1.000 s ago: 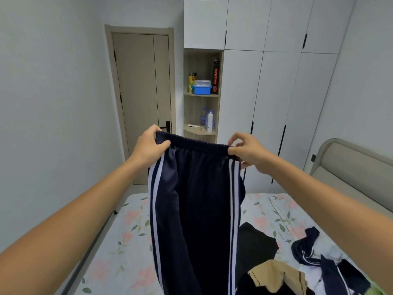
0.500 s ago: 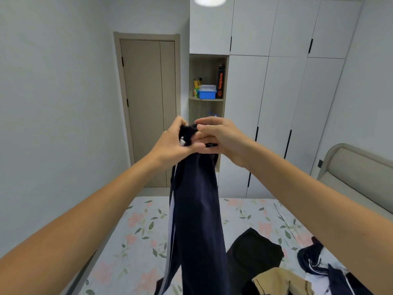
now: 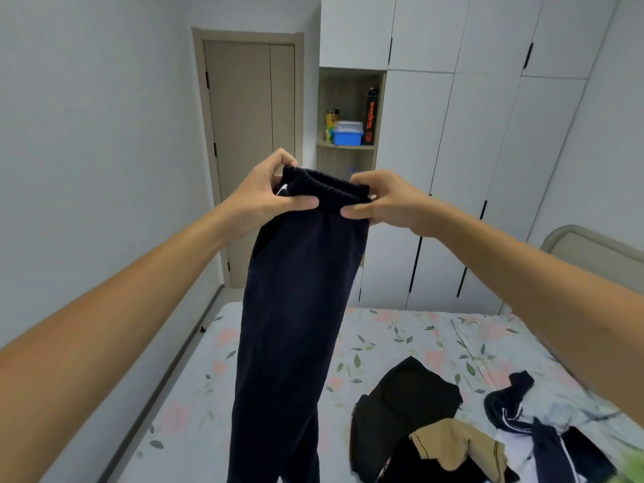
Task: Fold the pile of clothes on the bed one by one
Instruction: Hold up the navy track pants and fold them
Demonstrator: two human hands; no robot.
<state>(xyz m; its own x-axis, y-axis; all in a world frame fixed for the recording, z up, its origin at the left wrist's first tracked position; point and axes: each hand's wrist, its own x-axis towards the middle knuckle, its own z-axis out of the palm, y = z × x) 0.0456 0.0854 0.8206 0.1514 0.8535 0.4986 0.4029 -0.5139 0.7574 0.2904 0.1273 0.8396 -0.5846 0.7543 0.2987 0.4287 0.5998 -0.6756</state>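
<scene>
My left hand and right hand pinch the navy trousers' waistband; the shelf's blue box is lidded.

Bare floral sheet of the bed lies open left of the hanging trousers. To their right, the clothes pile crowds the mattress.
</scene>
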